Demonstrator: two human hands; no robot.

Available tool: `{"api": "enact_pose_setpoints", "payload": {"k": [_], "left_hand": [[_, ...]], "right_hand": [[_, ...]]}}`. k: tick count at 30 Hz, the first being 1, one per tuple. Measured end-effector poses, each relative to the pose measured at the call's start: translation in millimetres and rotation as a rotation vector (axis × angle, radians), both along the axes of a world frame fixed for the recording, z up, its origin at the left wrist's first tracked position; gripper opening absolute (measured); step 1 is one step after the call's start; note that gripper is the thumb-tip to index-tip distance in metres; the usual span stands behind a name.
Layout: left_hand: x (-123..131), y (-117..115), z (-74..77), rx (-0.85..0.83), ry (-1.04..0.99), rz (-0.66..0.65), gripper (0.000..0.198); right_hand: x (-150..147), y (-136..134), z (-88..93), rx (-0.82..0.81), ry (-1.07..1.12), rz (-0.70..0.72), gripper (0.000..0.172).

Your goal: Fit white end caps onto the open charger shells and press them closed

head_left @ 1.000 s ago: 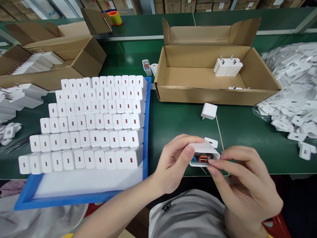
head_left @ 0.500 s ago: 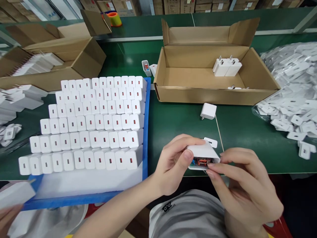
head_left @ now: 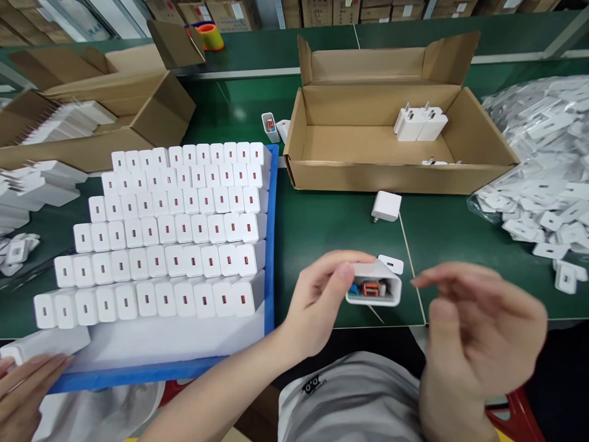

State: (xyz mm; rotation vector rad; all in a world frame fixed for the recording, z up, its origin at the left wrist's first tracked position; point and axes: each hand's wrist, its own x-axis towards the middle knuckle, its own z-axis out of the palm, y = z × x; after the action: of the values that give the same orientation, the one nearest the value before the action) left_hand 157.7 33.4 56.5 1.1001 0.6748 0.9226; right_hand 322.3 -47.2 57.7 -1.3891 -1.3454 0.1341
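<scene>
My left hand (head_left: 317, 304) grips an open-ended white charger (head_left: 368, 270) over the table's near edge. Its open end faces me and shows an orange-red port and a blue component inside. To the right of it, my right hand (head_left: 488, 331) is raised, blurred, with its fingers apart and nothing visible in them. A flat white end cap (head_left: 391, 264) with a small slot lies just behind the held charger. Farther back, a white charger (head_left: 386, 206) rests on the green table.
An open cardboard box (head_left: 400, 178) holds several chargers. At left, a blue-edged tray (head_left: 184, 365) carries rows of white chargers; another person's hand (head_left: 34, 387) touches a white piece at its corner. A plastic bag (head_left: 543, 129) of white caps lies right.
My right hand has drawn back rightward from the charger's opening. The charger has turned so its open end faces me more. The other person's white piece has moved onto the tray's corner.
</scene>
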Motion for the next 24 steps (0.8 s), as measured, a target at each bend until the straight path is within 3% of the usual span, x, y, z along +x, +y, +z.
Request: {"api": "enact_pose_setpoints", "payload": {"k": [2,6,8,10,14,18,20,22,24], "left_hand": [[2,3,1.0,-0.182,-0.063,0.020,0.044],[3,9,2.1,-0.302,-0.117,0.051,0.050],[2,8,1.8,-0.243,-0.082,0.079,0.046],[1,6,1.3,-0.130,-0.032,0.118,0.040],[1,1,2.7,0.133,0.025,0.173,0.034],[1,1,7.0,0.258,0.055,0.171,0.027],[1,1,8.3,0.230,0.048,0.176,0.028],[1,1,8.7,0.186,0.031,0.169,0.029],[1,0,8.8,0.154,0.032,0.151,0.027]], "right_hand": [[10,5,-9.9,-0.040,-0.046,-0.053,0.030],[10,13,-30.5,-0.421,-0.382,0.228,0.017],[-2,14,-38.9,-0.609,-0.514,0.314,0.013],[-14,15,-45.3,-0.724,-0.606,0.300,0.013],[-16,17,-49.7,-0.768,-0.593,0.239,0.023],[12,16,-38.1,-0.675,-0.239,0.163,0.012],[25,13,-24.8,-0.487,0.036,0.034,0.011],[31,8,-8.8,-0.203,0.253,-0.127,0.029],[28,-2,5.7,-0.005,0.308,-0.188,0.034]]}}
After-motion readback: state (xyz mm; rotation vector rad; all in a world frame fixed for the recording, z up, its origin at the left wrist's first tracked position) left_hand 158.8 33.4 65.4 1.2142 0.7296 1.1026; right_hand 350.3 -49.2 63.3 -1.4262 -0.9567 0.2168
